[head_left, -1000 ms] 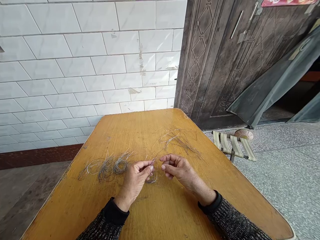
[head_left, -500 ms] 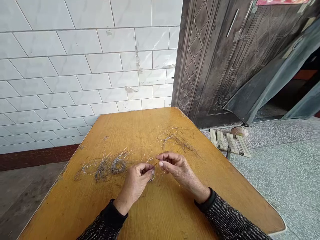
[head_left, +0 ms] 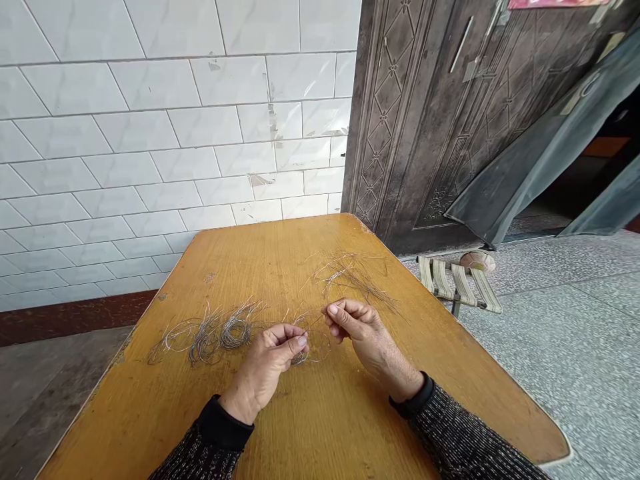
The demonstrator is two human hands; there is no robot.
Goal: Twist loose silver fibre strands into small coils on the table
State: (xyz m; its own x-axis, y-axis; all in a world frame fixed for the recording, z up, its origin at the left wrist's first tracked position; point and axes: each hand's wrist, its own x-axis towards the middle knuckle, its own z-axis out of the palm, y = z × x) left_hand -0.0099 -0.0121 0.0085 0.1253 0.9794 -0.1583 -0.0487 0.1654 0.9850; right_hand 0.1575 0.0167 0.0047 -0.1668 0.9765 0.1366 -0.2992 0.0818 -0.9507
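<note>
Left hand (head_left: pixel 273 363) pinches small wire coil (head_left: pixel 301 358) at table (head_left: pixel 325 433) centre; right hand (head_left: pixel 357 328) nips its free strand (thin, hard to see). Keep tension even, wind w/ short turns. Finished coils (head_left: pixel 210 333) toward left edge; loose wires (head_left: pixel 350 273) near far-right edge.

You had nothing readable in front of you. Far up and to the right of your right hand (head_left: pixel 367 330), the red strip (head_left: pixel 555 3) at the top of the dark door (head_left: pixel 440 133) was cut off by the frame, its markings too blurred to read.
</note>
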